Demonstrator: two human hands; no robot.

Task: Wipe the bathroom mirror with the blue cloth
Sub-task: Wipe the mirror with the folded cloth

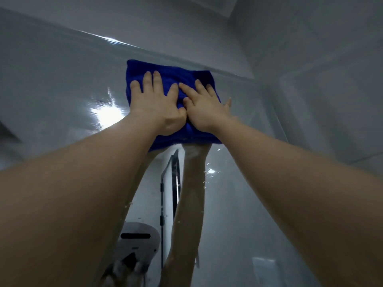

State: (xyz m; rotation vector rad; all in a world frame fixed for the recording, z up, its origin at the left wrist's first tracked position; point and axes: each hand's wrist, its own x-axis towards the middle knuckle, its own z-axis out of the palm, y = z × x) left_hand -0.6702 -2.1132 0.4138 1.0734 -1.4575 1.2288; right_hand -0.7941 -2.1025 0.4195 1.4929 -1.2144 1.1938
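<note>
The blue cloth [172, 76] is folded into a thick pad and lies flat against the bathroom mirror [62, 104], just under the mirror's top edge. My left hand [158, 102] presses on the cloth's left half with its fingers spread. My right hand [204, 106] presses on the right half, its thumb touching the left hand's thumb. Both arms reach up and forward. The mirror shows the arms' reflection below the cloth and carries water drops and wet streaks.
The mirror's top edge [186, 61] runs diagonally from upper left to right. Above it is pale wall and ceiling [290, 27]. A side wall [331, 100] stands to the right. A bright lamp reflection [107, 114] glares left of the cloth.
</note>
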